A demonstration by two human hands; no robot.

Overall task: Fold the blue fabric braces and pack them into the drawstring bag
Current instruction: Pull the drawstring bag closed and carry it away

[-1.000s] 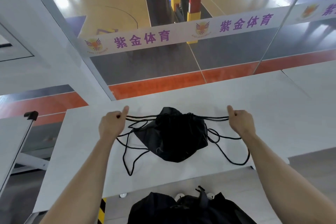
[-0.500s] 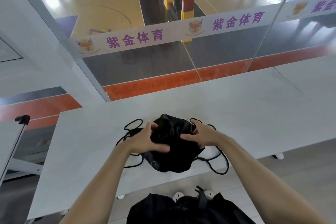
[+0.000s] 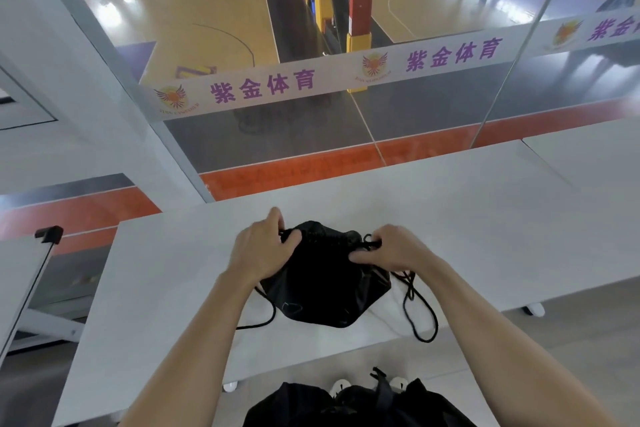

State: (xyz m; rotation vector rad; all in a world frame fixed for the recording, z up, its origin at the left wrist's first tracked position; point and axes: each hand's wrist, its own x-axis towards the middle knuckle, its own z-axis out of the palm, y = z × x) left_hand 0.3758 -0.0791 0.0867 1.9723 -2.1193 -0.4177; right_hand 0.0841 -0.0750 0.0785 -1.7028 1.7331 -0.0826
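Lighting: bright, even, indoor; overhead sources not in frame. Glare: white patches on the glossy court floor [image 3: 194,10] seen through the glass wall [image 3: 433,97]; faint reflections across the glass. White table [image 3: 450,218] evenly lit, soft shadows only. Black drawstring bag [image 3: 325,288] underexposed, folds barely legible. Blur: slight motion softness on left hand [image 3: 259,250] and right hand [image 3: 391,250]. Distortion: wide-angle bending, straight lines leaning towards frame edges; corners soft.
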